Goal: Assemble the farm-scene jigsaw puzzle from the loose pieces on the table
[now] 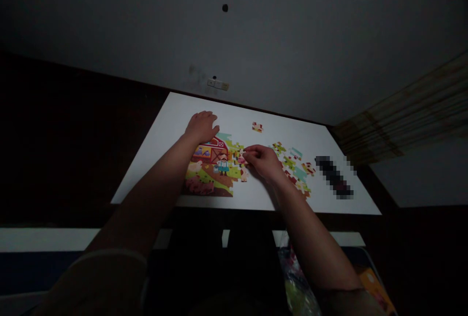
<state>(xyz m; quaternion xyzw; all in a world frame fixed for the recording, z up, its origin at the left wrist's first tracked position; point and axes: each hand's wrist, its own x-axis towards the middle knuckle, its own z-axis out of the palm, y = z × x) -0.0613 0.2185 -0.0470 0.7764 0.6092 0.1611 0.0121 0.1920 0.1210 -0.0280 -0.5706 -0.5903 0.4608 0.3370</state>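
Live at the edge of the half-built farm jigsaw (pixel 210 169): right hand (pixel 262 161), fingers (pixel 250 150) pinched together on a small piece (pixel 242 159); left hand (pixel 202 127) flat, fingers together, holding nothing; loose pieces (pixel 292 167) scattered across the white table (pixel 175 113).

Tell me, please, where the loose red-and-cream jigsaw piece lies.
In the head view, the red-and-cream jigsaw piece lies near the white table's far edge, beyond the right hand.

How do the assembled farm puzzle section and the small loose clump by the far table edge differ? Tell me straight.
The assembled farm puzzle section is far larger than the small clump of pieces. The section shows a red barn and a figure; the clump shows only red and cream patches. The left hand lies at the section's upper edge; no hand touches the clump. Both lie flat on the white table.
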